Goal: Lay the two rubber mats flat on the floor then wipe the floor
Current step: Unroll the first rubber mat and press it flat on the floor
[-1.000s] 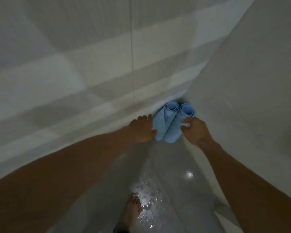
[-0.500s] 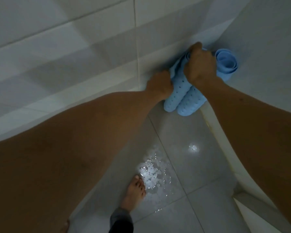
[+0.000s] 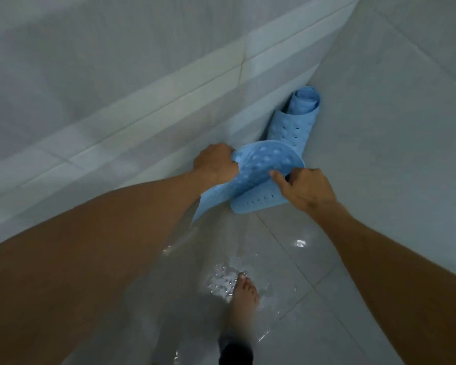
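- The left hand (image 3: 215, 164) grips the left edge of a half-unrolled blue rubber mat (image 3: 258, 177), fingers curled round it.
- The right hand (image 3: 304, 189) pinches the same mat's right side, thumb on top.
- The second rubber mat (image 3: 296, 119) (rolled, dotted with holes) stands tilted in the corner where the two tiled walls meet.
- A bare foot (image 3: 244, 291) stands on the wet floor (image 3: 287, 259) by a puddle (image 3: 221, 281).

The glossy tiled floor (image 3: 287, 262) is carrying a rolled blue rubber mat (image 3: 295, 122) standing in the corner beyond the right hand (image 3: 304, 189), while water droplets (image 3: 221, 281) are glistening beside a bare foot (image 3: 244, 293) below both hands.
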Available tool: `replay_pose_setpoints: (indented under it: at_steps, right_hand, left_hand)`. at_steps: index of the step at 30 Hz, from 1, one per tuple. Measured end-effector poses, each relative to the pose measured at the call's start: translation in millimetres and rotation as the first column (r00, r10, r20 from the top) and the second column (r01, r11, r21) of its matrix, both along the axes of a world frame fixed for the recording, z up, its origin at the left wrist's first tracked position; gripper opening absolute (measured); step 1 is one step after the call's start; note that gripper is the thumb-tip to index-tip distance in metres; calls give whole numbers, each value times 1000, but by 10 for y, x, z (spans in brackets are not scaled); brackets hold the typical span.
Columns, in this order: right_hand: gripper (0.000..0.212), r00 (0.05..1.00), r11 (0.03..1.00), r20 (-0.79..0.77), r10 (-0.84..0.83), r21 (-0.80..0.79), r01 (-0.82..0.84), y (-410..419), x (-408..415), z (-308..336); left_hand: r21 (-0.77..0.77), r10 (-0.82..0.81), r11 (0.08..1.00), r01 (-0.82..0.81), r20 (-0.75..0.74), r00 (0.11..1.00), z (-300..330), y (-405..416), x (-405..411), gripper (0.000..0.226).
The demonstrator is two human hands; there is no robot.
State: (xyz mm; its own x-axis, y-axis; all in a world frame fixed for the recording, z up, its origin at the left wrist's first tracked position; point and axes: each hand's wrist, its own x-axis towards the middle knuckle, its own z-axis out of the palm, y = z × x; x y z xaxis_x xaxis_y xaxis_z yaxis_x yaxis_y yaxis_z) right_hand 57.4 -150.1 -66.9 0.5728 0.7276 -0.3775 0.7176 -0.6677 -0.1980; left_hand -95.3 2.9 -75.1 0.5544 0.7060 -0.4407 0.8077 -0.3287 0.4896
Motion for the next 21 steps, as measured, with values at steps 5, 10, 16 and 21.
replay_pose_setpoints:
  at_steps: [5, 10, 16, 21]
  right_hand:
    - [76, 791, 800, -178, -585, 30, 599, -622, -573, 348]
    - [65, 845, 864, -222, -487, -267, 428, -1304, -1245, 615]
    - [37, 632, 746, -468, -618, -96, 659, -2027, -1995, 449]
    - [34, 510, 546, -529, -678, 102, 832, -2495, -2291, 291]
  left_hand:
    - [11, -198, 980, 199, -25, 980, 633, -358, -762, 30]
    - [-23, -221, 975, 223, 77, 972, 1046, -820, -1311, 41]
    - [-93, -231, 958, 270, 306, 924, 1404, -1588, -1290, 36]
    - [-70, -266, 944, 323, 418, 868, 1840, -2227, -881, 29]
